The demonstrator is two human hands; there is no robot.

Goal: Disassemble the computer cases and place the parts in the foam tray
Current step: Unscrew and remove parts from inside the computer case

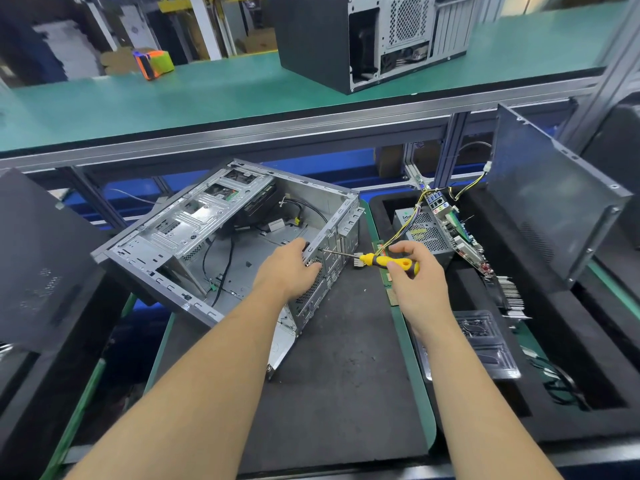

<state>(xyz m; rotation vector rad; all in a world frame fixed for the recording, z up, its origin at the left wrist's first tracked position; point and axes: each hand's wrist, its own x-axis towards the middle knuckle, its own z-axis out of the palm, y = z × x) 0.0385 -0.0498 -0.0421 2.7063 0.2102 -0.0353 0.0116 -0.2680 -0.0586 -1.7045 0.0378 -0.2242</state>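
At the centre of the dark work surface (346,375) lay an open computer case (221,244), its side panel off and its bare metal interior facing up, with black cables trailing across the floor of the chassis and the drive cage at its ten o'clock end. The left hand (291,268) rested on the case's rear wall at the three o'clock end, fingers curled over the top edge and gripping it. Just beside it, toward three o'clock, the right hand (412,271) held a yellow-and-black screwdriver (381,260), fingers and thumb closed round the handle; the metal shaft pointed toward nine o'clock and its tip met the outside of that rear wall. Farther toward three o'clock sat the black foam tray (588,358), apart from the case, with a strip of green mat between them. Within the tray's far recess lay a grey power supply (424,233) with yellow and black wires rising from it, and a motherboard (457,237) leaned on edge against its right side. A finned heatsink part (509,292) lay nearer in the tray, and a clear plastic blister pack (485,344) nearer still. A dark side panel (547,199) stood tilted at the tray's two o'clock corner. On the green upper shelf (207,88) at twelve o'clock stood another computer case (367,36), its rear facing the camera.
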